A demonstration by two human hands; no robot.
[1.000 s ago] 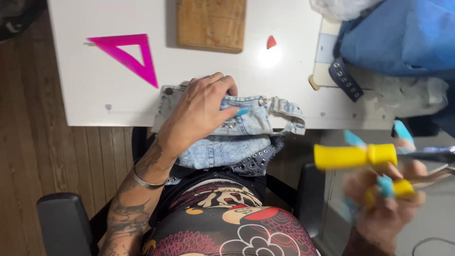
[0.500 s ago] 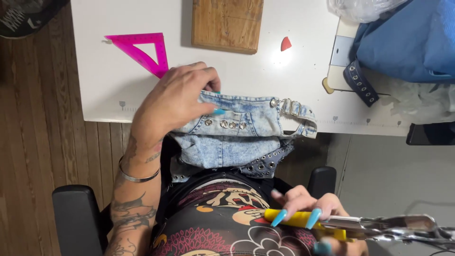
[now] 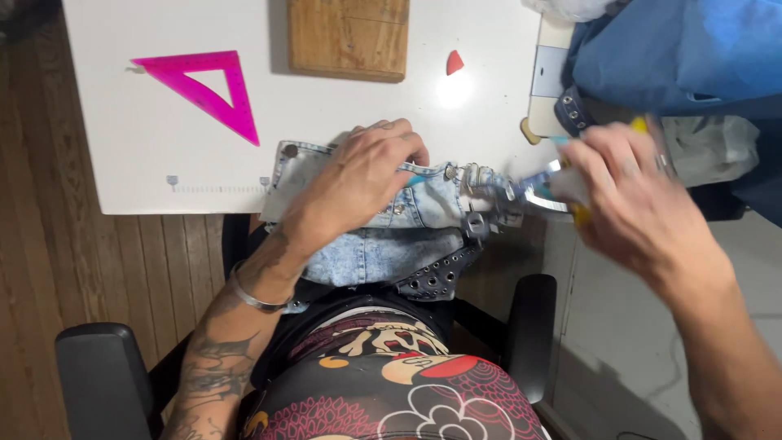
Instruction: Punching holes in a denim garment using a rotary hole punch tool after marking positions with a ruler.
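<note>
At the near edge of the white table (image 3: 122, 163), the left hand (image 3: 358, 175) pressed flat, fingers spread, on the studded denim garment (image 3: 432, 204), while the right hand (image 3: 627, 187) gripped yellow-handled pliers (image 3: 538, 191) whose tip had reached the garment's right end, nothing visibly altered yet.

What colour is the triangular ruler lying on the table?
Bright pink, translucent; the triangular ruler shows clearly in the head view on the white table.
</note>
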